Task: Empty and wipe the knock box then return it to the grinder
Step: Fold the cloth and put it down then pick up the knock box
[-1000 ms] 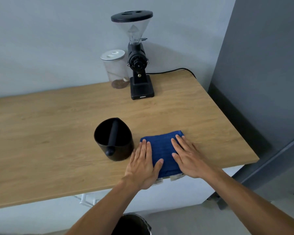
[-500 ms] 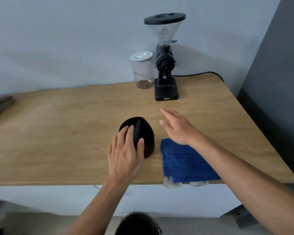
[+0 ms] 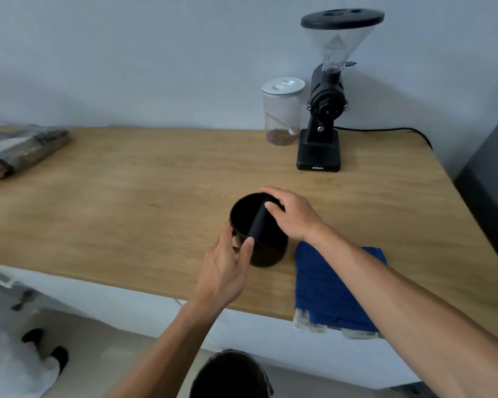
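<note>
At the far left of the wooden desk (image 3: 127,179) lies a flat, blurred bundle of dark packets (image 3: 18,147), close to the wall. Toward the middle, near the front edge, the black knock box (image 3: 263,251) stands upright with its mouth open upward and its dark bar (image 3: 258,222) running across the inside. The left hand (image 3: 227,262) curls around the box's near left side, thumb pressed on the near end of the bar at the rim and fingers wrapped round the wall, so it has hold of the box. The right hand (image 3: 291,215) comes over from the right and rests on the far right rim, fingers bent down over the edge; how firmly it grips cannot be told. Just right of the box a folded blue cloth (image 3: 328,285) lies flat, its front end hanging over the desk edge, partly under the right forearm. At the back right a clear jar with a white lid (image 3: 282,113) stands just beside the black grinder (image 3: 324,110), whose cord (image 3: 391,130) trails off to the right. Below the desk edge, a dark round bin (image 3: 230,374) sits on the floor.
</note>
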